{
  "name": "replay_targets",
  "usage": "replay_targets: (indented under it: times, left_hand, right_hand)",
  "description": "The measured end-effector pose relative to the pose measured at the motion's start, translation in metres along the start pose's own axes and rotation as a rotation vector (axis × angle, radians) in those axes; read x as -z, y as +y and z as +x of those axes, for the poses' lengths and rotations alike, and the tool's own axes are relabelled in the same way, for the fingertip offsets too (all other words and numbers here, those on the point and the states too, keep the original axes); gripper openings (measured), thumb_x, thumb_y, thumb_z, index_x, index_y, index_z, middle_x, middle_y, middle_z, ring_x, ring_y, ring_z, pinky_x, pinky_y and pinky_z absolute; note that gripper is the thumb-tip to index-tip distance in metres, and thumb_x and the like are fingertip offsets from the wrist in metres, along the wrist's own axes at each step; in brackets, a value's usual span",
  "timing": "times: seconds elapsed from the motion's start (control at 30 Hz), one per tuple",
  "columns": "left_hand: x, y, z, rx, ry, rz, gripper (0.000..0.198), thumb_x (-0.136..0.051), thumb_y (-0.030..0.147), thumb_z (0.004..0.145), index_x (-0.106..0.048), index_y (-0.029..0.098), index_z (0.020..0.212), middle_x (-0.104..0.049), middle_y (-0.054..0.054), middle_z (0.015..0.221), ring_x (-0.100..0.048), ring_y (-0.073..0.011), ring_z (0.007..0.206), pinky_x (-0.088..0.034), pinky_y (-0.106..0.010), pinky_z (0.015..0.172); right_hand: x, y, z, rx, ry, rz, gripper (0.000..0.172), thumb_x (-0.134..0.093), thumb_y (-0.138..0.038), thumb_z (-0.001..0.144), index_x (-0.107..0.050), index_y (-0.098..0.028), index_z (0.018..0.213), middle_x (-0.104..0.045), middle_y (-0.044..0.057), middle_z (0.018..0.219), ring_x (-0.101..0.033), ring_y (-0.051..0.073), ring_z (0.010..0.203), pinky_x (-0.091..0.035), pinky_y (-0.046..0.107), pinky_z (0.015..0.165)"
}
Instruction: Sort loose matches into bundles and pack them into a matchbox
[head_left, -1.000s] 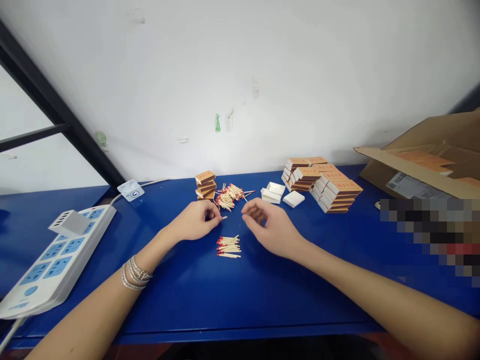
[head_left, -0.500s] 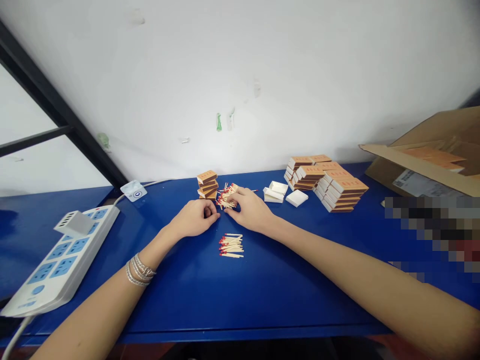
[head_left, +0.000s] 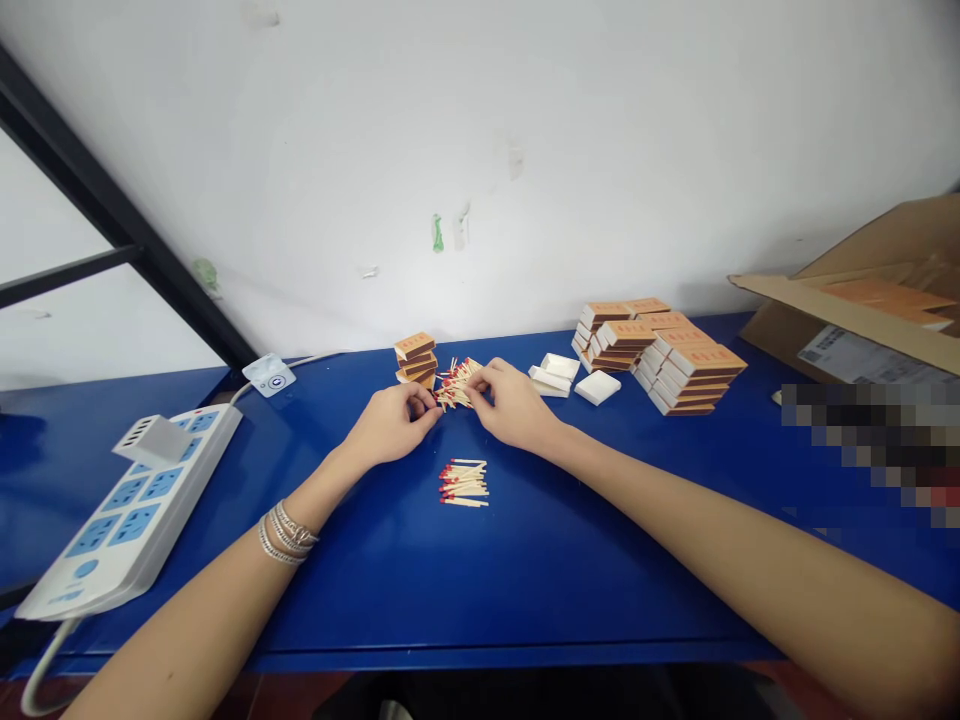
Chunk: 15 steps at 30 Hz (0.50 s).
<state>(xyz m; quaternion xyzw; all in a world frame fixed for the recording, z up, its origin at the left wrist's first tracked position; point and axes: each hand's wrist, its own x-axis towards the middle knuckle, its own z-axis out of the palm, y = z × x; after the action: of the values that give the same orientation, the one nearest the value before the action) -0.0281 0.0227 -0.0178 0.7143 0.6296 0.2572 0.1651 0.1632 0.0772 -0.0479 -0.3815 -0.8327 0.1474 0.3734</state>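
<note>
A loose pile of red-tipped matches [head_left: 456, 385] lies on the blue table in front of me. My left hand [head_left: 397, 422] is at the pile's near left edge, thumb and forefinger pinched together; whatever is between them is too small to make out. From the other side my right hand [head_left: 517, 408] reaches in, its fingers curled closed against matches at the right edge of the pile. Closer to me lies a separate small group of matches [head_left: 465, 483], roughly side by side with their heads to the left. Behind my left hand stands a stack of matchboxes [head_left: 415, 358].
White matchbox trays [head_left: 598, 387] lie right of my right hand. Beyond them rise stacked matchboxes [head_left: 694, 365]. A cardboard box [head_left: 780, 328] stands at the far right. On the left are a power strip [head_left: 142, 510] and a small white device [head_left: 270, 376].
My right hand has shifted slightly right and away from my left hand, uncovering more of the pile. My left fingertips now meet the pile's edge. The small group lies as before.
</note>
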Motion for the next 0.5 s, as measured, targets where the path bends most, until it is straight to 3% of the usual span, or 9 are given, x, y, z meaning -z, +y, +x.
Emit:
replay_targets:
  times: [0.13,0.27,0.5]
  left_hand:
    - [-0.008,0.004,0.0,0.047,-0.012,-0.344,0.036,-0.067,0.045,0.076,-0.067,0.014,0.096,-0.07,-0.007,0.083,-0.058,-0.0115,0.058,-0.044,-0.025,0.052]
    - [-0.017,0.013,-0.002,0.043,-0.046,-0.682,0.04,-0.071,0.044,0.075,-0.066,0.012,0.098,-0.069,-0.006,0.078,-0.058,-0.0108,0.055,-0.043,-0.022,0.046]
    - [-0.019,0.017,-0.004,0.061,-0.043,-0.768,0.03,-0.072,0.038,0.075,-0.066,0.012,0.089,-0.066,-0.002,0.063,-0.06,-0.0108,0.053,-0.051,-0.025,0.053]
  right_hand:
    - [0.006,-0.006,-0.002,-0.133,0.009,0.25,0.015,-0.056,-0.028,0.086,-0.064,-0.017,0.08,-0.062,0.004,0.077,-0.054,0.014,0.065,-0.045,0.03,0.066]
    - [0.011,-0.014,-0.006,-0.208,-0.147,0.578,0.022,-0.055,-0.034,0.086,-0.065,-0.015,0.083,-0.067,0.004,0.075,-0.057,0.013,0.063,-0.044,0.027,0.059]
    - [0.006,-0.017,-0.011,-0.222,-0.172,0.565,0.018,-0.057,-0.03,0.084,-0.067,-0.015,0.082,-0.068,0.004,0.071,-0.055,0.012,0.057,-0.042,0.025,0.054]
